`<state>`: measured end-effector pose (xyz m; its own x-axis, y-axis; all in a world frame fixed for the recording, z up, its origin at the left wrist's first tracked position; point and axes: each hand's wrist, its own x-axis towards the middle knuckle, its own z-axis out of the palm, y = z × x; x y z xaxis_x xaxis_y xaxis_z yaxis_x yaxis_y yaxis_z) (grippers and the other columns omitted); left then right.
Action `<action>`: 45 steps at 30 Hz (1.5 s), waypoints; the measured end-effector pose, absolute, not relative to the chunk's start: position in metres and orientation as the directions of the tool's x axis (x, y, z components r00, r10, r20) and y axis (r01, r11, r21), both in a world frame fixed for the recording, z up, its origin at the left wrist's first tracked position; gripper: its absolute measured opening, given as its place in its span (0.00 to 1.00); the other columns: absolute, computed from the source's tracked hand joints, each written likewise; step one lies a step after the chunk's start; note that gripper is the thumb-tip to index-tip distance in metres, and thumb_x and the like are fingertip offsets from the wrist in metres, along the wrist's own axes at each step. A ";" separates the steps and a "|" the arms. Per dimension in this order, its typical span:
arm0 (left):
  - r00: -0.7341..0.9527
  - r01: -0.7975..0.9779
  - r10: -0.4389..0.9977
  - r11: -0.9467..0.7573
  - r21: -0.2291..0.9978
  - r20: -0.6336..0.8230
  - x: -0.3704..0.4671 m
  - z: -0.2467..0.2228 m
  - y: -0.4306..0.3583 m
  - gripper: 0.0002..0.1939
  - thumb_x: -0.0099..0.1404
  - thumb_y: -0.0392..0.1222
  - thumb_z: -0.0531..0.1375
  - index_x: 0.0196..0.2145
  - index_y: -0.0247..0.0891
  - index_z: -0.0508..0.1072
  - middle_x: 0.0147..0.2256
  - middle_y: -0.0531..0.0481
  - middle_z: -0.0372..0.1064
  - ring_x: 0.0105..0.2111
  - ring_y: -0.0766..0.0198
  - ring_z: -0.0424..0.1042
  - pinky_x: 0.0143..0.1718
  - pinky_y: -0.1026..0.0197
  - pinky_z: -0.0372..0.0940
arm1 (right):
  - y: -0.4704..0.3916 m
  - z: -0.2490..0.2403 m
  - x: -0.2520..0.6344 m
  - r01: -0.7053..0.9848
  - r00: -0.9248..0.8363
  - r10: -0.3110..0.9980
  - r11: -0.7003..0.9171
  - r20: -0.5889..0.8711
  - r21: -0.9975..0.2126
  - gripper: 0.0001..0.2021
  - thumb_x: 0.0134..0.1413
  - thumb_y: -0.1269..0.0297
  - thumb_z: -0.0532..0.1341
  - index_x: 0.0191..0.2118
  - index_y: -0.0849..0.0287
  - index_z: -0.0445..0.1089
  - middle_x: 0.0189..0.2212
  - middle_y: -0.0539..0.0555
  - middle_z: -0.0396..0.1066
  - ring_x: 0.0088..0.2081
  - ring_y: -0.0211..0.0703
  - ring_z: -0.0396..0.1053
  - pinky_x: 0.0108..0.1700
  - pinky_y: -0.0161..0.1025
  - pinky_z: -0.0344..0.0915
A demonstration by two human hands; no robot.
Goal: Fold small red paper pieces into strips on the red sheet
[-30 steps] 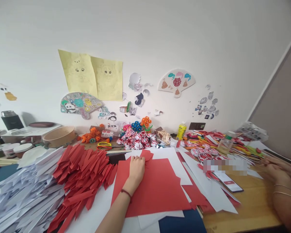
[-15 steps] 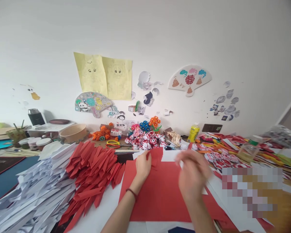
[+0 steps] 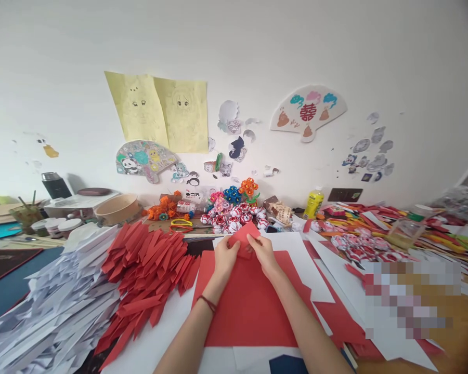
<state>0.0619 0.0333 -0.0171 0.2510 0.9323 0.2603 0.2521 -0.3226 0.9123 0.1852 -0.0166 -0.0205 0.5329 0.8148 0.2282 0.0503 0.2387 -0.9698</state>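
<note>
A small piece of red paper (image 3: pixel 249 235) is held up between both hands, above the far edge of a large red sheet (image 3: pixel 253 306) that lies flat. My left hand (image 3: pixel 226 255) pinches the paper's left side, thumb on top. On its right side my right hand (image 3: pixel 262 251) grips it with thumb and fingers. The fingertips behind the paper are partly hidden. Folded red strips (image 3: pixel 148 265) are piled left of the large sheet, beside a bigger heap of folded white strips (image 3: pixel 66 296).
Red-and-white paper balls (image 3: pixel 237 217), yellow-handled scissors (image 3: pixel 182 224) and a round tan bowl (image 3: pixel 117 209) stand along the back. White sheets (image 3: pixel 315 272) and a blurred, pixelated patch are at the right. A yellow bottle (image 3: pixel 314 202) stands near the wall.
My right hand has moved left from the right side, where it was blurred, and now grips the red paper beside my left hand. The view has shifted slightly.
</note>
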 end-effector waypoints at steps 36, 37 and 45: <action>0.478 0.252 0.795 -0.532 0.809 0.374 0.061 -0.005 0.019 0.17 0.65 0.50 0.57 0.45 0.39 0.76 0.39 0.46 0.78 0.37 0.60 0.75 0.38 0.63 0.66 | -0.028 -0.002 0.195 0.070 0.489 0.818 0.310 0.303 -0.948 0.20 0.48 0.48 0.64 0.39 0.62 0.77 0.31 0.55 0.76 0.32 0.46 0.71 0.32 0.37 0.66; 0.493 0.199 0.790 -0.511 0.836 0.365 0.061 -0.005 0.021 0.16 0.64 0.50 0.58 0.41 0.36 0.77 0.37 0.46 0.78 0.37 0.60 0.75 0.38 0.64 0.66 | -0.029 0.000 0.194 0.056 0.479 0.822 0.321 0.308 -0.945 0.20 0.48 0.49 0.65 0.40 0.61 0.77 0.32 0.56 0.76 0.33 0.47 0.71 0.33 0.37 0.66; 0.577 0.086 0.749 -0.453 0.887 0.326 0.055 0.006 0.022 0.16 0.59 0.51 0.62 0.30 0.33 0.75 0.26 0.49 0.74 0.27 0.64 0.71 0.29 0.67 0.62 | -0.030 0.011 0.191 0.265 0.478 0.773 0.325 0.417 -0.908 0.17 0.50 0.50 0.64 0.30 0.62 0.77 0.27 0.55 0.75 0.31 0.46 0.69 0.34 0.38 0.64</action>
